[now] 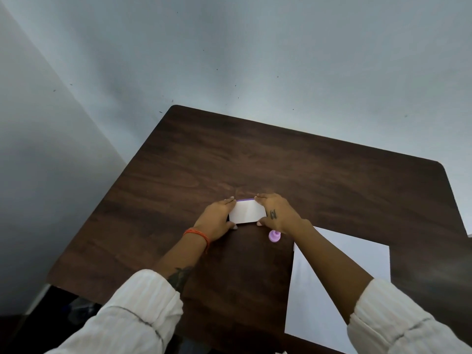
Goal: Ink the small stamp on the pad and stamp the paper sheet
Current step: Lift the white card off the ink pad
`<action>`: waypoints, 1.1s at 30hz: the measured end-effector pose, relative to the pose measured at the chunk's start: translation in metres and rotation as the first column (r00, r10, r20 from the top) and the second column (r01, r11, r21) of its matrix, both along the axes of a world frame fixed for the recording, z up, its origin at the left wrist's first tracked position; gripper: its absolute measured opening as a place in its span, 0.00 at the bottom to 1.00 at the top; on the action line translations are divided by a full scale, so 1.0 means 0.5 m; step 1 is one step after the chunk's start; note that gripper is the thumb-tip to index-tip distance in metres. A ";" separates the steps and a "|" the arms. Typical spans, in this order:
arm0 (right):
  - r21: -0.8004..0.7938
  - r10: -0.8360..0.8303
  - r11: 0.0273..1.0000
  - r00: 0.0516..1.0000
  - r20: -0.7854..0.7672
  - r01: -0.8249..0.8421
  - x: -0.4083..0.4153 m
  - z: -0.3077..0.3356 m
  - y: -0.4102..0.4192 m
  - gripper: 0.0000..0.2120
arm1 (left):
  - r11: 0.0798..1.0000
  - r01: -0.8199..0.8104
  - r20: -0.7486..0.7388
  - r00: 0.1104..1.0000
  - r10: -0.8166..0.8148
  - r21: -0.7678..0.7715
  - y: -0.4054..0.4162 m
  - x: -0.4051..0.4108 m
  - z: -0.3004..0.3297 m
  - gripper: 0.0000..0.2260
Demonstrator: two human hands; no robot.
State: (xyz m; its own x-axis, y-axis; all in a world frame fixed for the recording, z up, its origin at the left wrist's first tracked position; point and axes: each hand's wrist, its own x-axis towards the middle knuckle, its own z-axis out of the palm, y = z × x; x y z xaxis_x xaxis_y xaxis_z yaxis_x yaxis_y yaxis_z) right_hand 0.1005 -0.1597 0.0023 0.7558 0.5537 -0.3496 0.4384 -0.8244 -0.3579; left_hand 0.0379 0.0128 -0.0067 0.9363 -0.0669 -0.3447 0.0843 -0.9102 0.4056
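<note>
A small white ink pad case [247, 212] with a purple strip along its far edge lies at the middle of the dark wooden table [332, 180]. My left hand [217, 221] grips its left side and my right hand [278, 213] grips its right side, fingers over the far edge and thumbs at the near edge. The lid looks closed. A small purple stamp [274, 236] stands on the table just below my right hand, untouched. The white paper sheet [329, 297] lies at the near right, partly under my right forearm.
The table stands in a corner against pale grey walls [229, 60]. Its left edge drops to a dark floor [30, 328] at the lower left. Bare wood stretches behind the pad and to its left.
</note>
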 end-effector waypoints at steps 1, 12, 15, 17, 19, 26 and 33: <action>0.000 0.001 1.000 1.000 -0.005 -0.001 -0.001 0.001 0.000 0.34 | 1.000 -0.006 0.000 1.000 0.006 -0.002 -0.001 0.000 0.000 0.34; -0.062 0.065 0.996 0.998 -0.002 -0.065 -0.007 0.004 -0.007 0.32 | 0.999 -0.027 0.044 0.999 0.028 -0.026 -0.001 -0.001 -0.006 0.34; -0.072 0.071 0.995 0.997 0.005 -0.070 -0.011 0.003 -0.008 0.32 | 0.999 -0.026 0.041 0.999 0.027 -0.028 -0.002 -0.002 -0.006 0.33; -0.080 0.086 0.993 0.996 0.012 -0.085 -0.012 0.004 -0.009 0.31 | 0.999 -0.023 0.035 0.999 0.024 -0.024 -0.002 -0.003 -0.007 0.33; -0.078 0.090 0.993 0.996 0.014 -0.089 -0.012 0.005 -0.010 0.31 | 0.999 -0.026 0.034 0.999 0.027 -0.022 -0.002 -0.004 -0.007 0.33; 0.007 0.082 0.997 0.996 0.042 -0.083 -0.014 0.008 -0.022 0.32 | 0.998 -0.036 0.072 0.997 0.040 -0.052 0.005 -0.007 -0.005 0.34; 0.129 0.087 0.986 0.988 0.124 -0.103 0.008 0.030 0.004 0.33 | 0.997 -0.050 0.218 0.974 0.062 -0.061 0.049 -0.004 0.021 0.33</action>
State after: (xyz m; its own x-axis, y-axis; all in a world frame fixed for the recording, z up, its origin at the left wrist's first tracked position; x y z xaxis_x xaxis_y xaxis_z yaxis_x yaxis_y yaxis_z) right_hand 0.1044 -0.1580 0.0174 0.7292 0.6606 -0.1786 0.5579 -0.7251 -0.4037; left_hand 0.0361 0.0375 0.0039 0.9915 -0.0250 -0.1281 0.0383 -0.8824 0.4689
